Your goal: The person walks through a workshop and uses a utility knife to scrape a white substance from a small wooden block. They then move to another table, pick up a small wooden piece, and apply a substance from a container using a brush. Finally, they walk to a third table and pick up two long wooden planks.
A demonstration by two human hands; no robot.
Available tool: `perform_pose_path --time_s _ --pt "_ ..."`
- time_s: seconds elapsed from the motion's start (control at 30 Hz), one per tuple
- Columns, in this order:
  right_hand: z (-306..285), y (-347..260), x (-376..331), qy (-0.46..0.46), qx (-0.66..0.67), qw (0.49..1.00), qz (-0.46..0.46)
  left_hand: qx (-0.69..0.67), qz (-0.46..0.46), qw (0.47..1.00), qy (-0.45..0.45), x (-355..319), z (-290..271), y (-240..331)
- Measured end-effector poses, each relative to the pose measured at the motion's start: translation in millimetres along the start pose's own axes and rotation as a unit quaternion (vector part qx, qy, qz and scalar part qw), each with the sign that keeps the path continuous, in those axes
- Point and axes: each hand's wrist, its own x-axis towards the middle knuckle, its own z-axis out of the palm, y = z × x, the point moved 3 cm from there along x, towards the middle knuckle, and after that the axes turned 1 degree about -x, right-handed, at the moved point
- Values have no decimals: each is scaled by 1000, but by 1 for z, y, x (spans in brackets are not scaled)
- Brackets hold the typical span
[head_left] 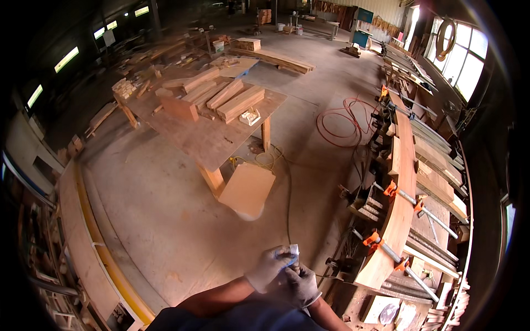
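Observation:
Both my hands wear grey work gloves and meet close in front of my body, low in the middle of the picture. Between the fingers of my left hand (269,268) is a small white-and-blue object (294,250), too small to name. My right hand (302,284) is just below it and to the right, its fingers curled in and almost touching the left ones. Whatever those fingers pinch, if anything, is hidden. Ahead on the floor, a tan board (248,189) leans by the leg of a wooden worktable (207,144).
Several timber blocks (241,103) lie on the worktable. To my right runs a clamping bench, where orange-headed bar clamps (391,254) grip a long curved plank (406,165). A red hose (339,128) coils on the floor, and a dark cord (289,204) trails toward me.

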Motion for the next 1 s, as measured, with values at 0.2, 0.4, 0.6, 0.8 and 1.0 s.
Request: perform_pose_path --time_s 0.2,0.4,0.6,0.8,1.0 --pt "-13 -30 68 -11 8 998 -63 16 71 997 -20 65 -1 29" --pt "-20 -59 106 14 9 1000 -17 13 65 998 -1 114 17 59" --pt "-37 -60 139 46 76 996 -14 45 -6 999 -29 162 12 48" --pt "-27 -83 160 152 39 987 -32 66 -60 988 -128 207 10 60" --pt "-14 -87 158 221 34 975 5 127 -86 981 -120 222 19 74"
